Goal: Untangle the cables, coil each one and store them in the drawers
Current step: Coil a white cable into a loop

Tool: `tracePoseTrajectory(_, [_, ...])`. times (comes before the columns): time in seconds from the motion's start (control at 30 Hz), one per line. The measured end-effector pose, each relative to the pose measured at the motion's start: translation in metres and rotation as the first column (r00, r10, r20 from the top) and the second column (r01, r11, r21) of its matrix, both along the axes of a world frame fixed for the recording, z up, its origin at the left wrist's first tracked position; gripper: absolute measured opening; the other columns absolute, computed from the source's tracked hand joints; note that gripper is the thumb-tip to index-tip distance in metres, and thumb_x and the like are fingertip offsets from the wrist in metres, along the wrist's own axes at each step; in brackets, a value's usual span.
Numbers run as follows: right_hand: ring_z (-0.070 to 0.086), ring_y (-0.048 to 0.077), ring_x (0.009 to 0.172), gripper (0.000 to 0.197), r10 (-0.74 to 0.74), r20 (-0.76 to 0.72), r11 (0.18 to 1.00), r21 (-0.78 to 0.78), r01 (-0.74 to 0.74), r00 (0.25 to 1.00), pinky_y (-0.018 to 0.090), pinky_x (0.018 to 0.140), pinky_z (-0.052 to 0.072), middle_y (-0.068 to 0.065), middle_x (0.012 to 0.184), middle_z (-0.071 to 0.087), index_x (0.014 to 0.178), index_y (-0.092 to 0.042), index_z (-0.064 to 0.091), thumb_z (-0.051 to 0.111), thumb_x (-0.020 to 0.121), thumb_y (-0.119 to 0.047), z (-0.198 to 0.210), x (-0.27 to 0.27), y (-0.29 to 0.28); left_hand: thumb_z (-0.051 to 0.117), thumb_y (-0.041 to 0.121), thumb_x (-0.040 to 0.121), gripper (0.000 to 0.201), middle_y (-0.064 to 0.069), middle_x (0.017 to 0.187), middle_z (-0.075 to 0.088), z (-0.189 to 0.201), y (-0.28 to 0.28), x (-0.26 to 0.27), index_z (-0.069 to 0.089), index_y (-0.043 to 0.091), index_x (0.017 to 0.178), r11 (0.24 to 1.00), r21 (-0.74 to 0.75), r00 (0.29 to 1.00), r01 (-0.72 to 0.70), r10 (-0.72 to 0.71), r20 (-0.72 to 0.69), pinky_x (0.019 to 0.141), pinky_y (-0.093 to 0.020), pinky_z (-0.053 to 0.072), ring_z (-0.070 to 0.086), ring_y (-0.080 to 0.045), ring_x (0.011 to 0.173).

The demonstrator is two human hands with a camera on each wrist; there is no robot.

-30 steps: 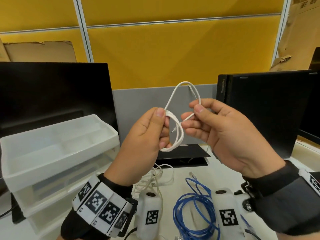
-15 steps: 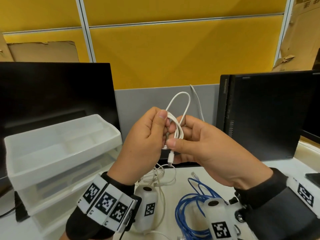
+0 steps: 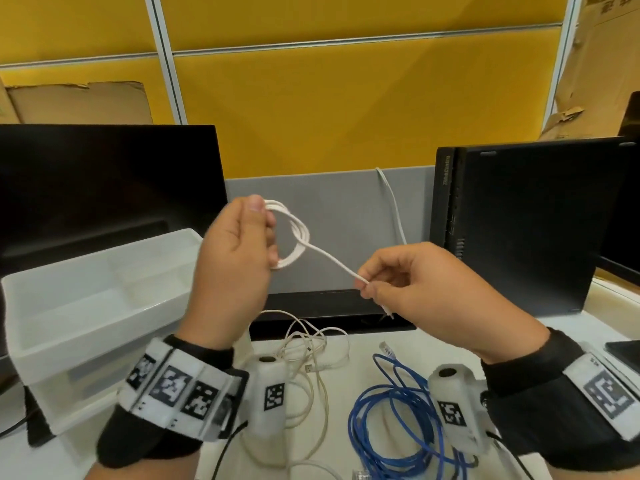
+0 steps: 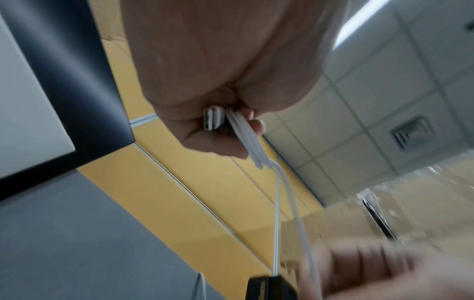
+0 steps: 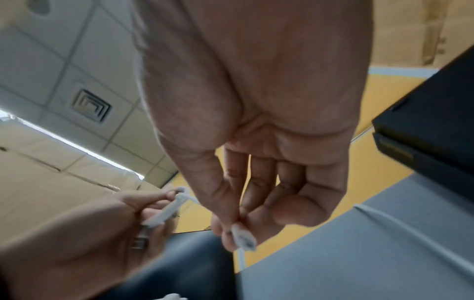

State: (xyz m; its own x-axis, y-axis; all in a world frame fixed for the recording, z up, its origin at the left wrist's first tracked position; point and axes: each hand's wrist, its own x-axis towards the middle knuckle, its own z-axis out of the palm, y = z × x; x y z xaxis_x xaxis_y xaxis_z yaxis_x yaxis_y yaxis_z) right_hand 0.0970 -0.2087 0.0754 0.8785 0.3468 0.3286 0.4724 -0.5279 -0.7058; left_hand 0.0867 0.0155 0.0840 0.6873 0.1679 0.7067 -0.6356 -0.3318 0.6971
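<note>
My left hand (image 3: 242, 244) is raised above the desk and grips a small coil of thin white cable (image 3: 294, 237); the left wrist view shows its USB plug (image 4: 214, 118) tucked against the palm beside the loops. A taut strand (image 3: 332, 263) runs from the coil to my right hand (image 3: 398, 282), which pinches the cable's free end between thumb and forefinger. The small plug (image 5: 243, 238) sticks out below those fingers. On the desk below lie a tangled cream-white cable (image 3: 311, 351) and a loose blue network cable (image 3: 394, 414). The white drawer unit (image 3: 86, 306) stands at the left with its top drawer pulled out.
A dark monitor (image 3: 104, 181) stands behind the drawers and a black computer case (image 3: 526, 223) at the right. Another white cable (image 3: 394, 209) hangs down the grey partition. A flat black stand (image 3: 329, 306) lies at the desk's back edge. Cardboard leans against the yellow wall.
The right hand has pulled the free end through the coil and away to the lower right, drawing the strand tight. The tall loop above the coil is gone.
</note>
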Motion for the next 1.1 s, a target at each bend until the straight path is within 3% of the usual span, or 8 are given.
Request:
tracePoseTrajectory(0.23, [0.064, 0.005, 0.073, 0.016, -0.183, 0.173, 0.973, 0.176, 0.152, 0.968, 0.016, 0.058, 0.050, -0.010, 0.075, 0.069, 0.087, -0.030, 0.075, 0.070, 0.099, -0.021, -0.001, 0.006, -0.001, 0.037, 0.037, 0.112, 0.034, 0.006, 0.066, 0.042, 0.001, -0.007, -0.004, 0.057, 0.017, 0.092, 0.951, -0.234, 0.962, 0.201, -0.237, -0.137, 0.059, -0.023, 0.046, 0.045, -0.008, 0.059])
tracePoseTrajectory(0.37, [0.071, 0.011, 0.079, 0.012, -0.144, 0.115, 0.917, 0.388, 0.089, 0.983, 0.015, 0.068, 0.057, -0.005, 0.083, 0.076, 0.094, -0.027, 0.079, 0.072, 0.097, -0.018, 0.002, 0.001, 0.002, 0.037, 0.038, 0.111, 0.032, 0.004, 0.069, 0.040, 0.004, -0.018, -0.009, 0.053, 0.017, 0.093, 0.845, -0.386, 0.868, 0.371, -0.463, -0.181, 0.055, -0.018, 0.045, 0.043, -0.007, 0.058])
tracePoseTrajectory(0.43, [0.076, 0.018, 0.085, 0.010, -0.064, 0.046, 0.838, 0.544, 0.029, 0.997, 0.028, 0.077, 0.064, 0.006, 0.089, 0.079, 0.100, -0.016, 0.078, 0.071, 0.097, -0.011, 0.003, -0.002, 0.007, 0.037, 0.039, 0.110, 0.032, 0.005, 0.073, 0.043, 0.003, -0.023, -0.009, 0.053, 0.019, 0.092, 0.804, -0.429, 0.831, 0.412, -0.525, -0.185, 0.056, -0.017, 0.046, 0.043, -0.006, 0.058])
tracePoseTrajectory(0.53, [0.077, 0.028, 0.088, 0.012, 0.152, -0.056, 0.596, 0.802, -0.046, 0.987, 0.035, 0.083, 0.065, 0.025, 0.097, 0.077, 0.106, 0.000, 0.069, 0.070, 0.095, 0.000, 0.007, -0.009, 0.017, 0.040, 0.042, 0.109, 0.031, 0.005, 0.082, 0.049, 0.001, -0.028, -0.009, 0.055, 0.021, 0.093, 0.756, -0.486, 0.797, 0.437, -0.577, -0.181, 0.060, -0.019, 0.049, 0.046, -0.005, 0.059])
tracePoseTrajectory(0.67, [0.077, 0.024, 0.083, 0.016, 0.330, -0.100, 0.417, 0.908, -0.049, 0.939, 0.033, 0.081, 0.065, 0.019, 0.089, 0.076, 0.105, -0.005, 0.060, 0.067, 0.093, 0.003, 0.007, -0.013, 0.027, 0.040, 0.040, 0.109, 0.030, 0.004, 0.082, 0.055, -0.002, -0.036, -0.009, 0.056, 0.018, 0.096, 0.678, -0.579, 0.762, 0.453, -0.632, -0.145, 0.062, -0.021, 0.054, 0.058, -0.004, 0.061])
tracePoseTrajectory(0.83, [0.075, 0.019, 0.091, 0.017, 0.317, -0.153, 0.603, 0.795, -0.074, 0.936, 0.037, 0.082, 0.058, 0.004, 0.095, 0.078, 0.082, -0.017, 0.064, 0.080, 0.081, -0.011, 0.002, -0.014, 0.030, 0.043, 0.042, 0.107, 0.033, 0.001, 0.082, 0.062, -0.004, -0.040, -0.007, 0.062, 0.018, 0.096, 0.593, -0.688, 0.771, 0.419, -0.633, -0.077, 0.069, -0.021, 0.056, 0.058, -0.020, 0.091])
tracePoseTrajectory(0.97, [0.073, 0.015, 0.096, 0.014, 0.247, -0.166, 0.713, 0.698, -0.063, 0.955, 0.040, 0.086, 0.055, 0.004, 0.105, 0.080, 0.071, -0.025, 0.070, 0.083, 0.074, -0.024, 0.000, -0.014, 0.031, 0.045, 0.044, 0.106, 0.035, 0.002, 0.085, 0.059, -0.003, -0.038, -0.006, 0.066, 0.018, 0.099, 0.522, -0.743, 0.742, 0.419, -0.668, -0.051, 0.085, -0.027, 0.048, 0.049, -0.014, 0.086])
tracePoseTrajectory(1.1, [0.074, 0.016, 0.102, 0.012, 0.215, -0.146, 0.763, 0.642, -0.073, 0.966, 0.042, 0.090, 0.056, -0.001, 0.106, 0.081, 0.079, -0.021, 0.075, 0.083, 0.075, -0.029, 0.000, -0.016, 0.028, 0.041, 0.046, 0.107, 0.038, 0.003, 0.079, 0.061, -0.004, -0.041, -0.009, 0.066, 0.020, 0.097, 0.529, -0.714, 0.705, 0.459, -0.706, -0.069, 0.086, -0.029, 0.053, 0.063, -0.011, 0.081])
